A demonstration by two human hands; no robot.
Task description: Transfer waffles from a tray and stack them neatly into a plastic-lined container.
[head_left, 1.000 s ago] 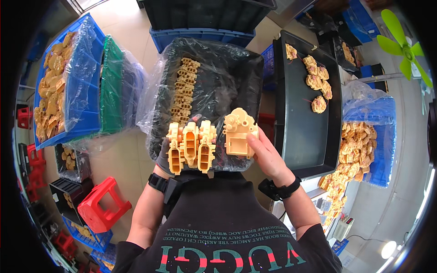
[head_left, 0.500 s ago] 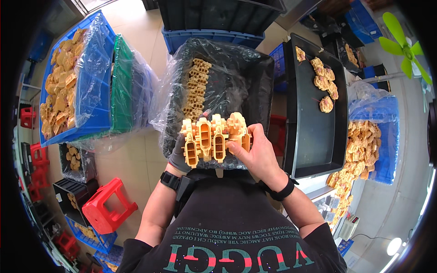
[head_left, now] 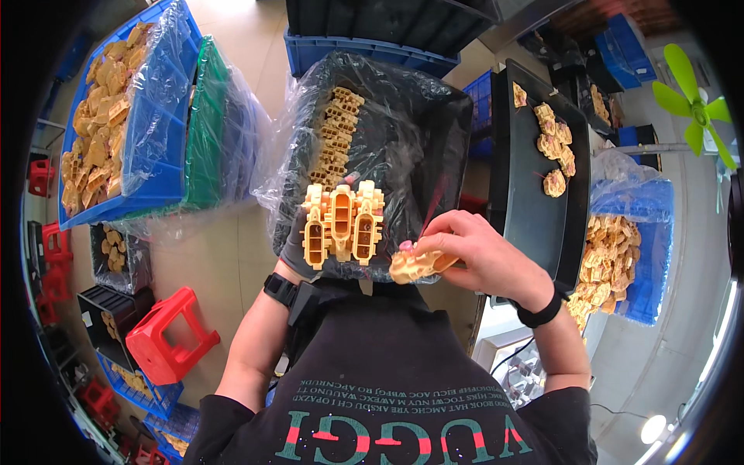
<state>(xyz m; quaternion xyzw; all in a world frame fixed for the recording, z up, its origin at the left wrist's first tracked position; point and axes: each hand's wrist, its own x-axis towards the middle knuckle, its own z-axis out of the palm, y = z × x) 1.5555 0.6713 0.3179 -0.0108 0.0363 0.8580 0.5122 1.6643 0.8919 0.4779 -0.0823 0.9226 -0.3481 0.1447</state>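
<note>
My left hand (head_left: 297, 246), in a dark glove, is closed round a short row of yellowish plastic housings (head_left: 341, 221) with slotted openings facing up. To the right, my bare right hand (head_left: 473, 252) pinches a single plastic housing (head_left: 418, 265) that has a pink piece on it. Both hands are over the near edge of a black crate (head_left: 446, 167) lined with clear plastic film. A stacked row of matching housings (head_left: 339, 136) lies along the left part of that crate. The left fingers are mostly hidden behind the held row.
At the right stands a black tray (head_left: 531, 213) with several housings (head_left: 554, 139). Beyond it is a blue bin (head_left: 651, 271) of housings. On the left are a full blue bin (head_left: 163, 132), a green crate (head_left: 203, 132) and a red stool (head_left: 170, 333). A green fan (head_left: 697, 112) is upper right.
My right hand has moved right, away from the row in my left hand, and now holds one housing apart from it. The row in the left hand is shorter.
</note>
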